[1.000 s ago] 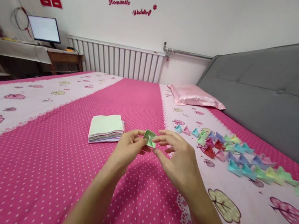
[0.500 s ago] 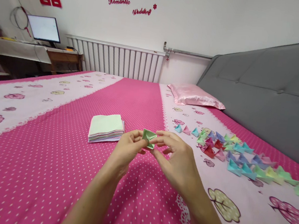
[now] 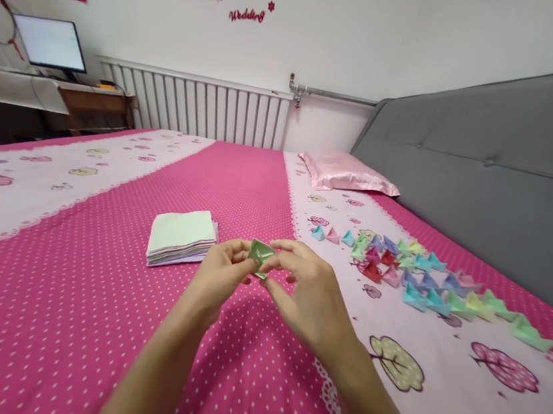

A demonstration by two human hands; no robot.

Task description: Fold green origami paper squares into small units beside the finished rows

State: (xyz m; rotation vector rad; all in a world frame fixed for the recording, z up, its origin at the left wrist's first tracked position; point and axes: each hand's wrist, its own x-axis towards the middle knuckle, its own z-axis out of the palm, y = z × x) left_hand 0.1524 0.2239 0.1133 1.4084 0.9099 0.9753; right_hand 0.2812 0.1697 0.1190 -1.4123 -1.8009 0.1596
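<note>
A small green folded paper boat [image 3: 261, 251] is held up between my two hands, over the middle of the bed. My left hand [image 3: 223, 271] pinches its left side between thumb and fingers. From the right, my right hand [image 3: 304, 291] has its fingertips on the boat's near right side, with the thumb below. Part of the boat is hidden behind the fingers. Left of my left hand lies a stack of square coloured paper [image 3: 179, 235] with a pale green sheet on top.
Several small paper boats [image 3: 417, 296] in many colours stand in rows on the right of the bed. A pink pillow [image 3: 348, 172] lies farther back by the grey headboard [image 3: 476, 137]. The bedsheet [image 3: 66, 315] is pink with white dots.
The camera view has turned slightly to the right, so the scene sits farther left. Both hands still hold the green boat, with only slight finger movement.
</note>
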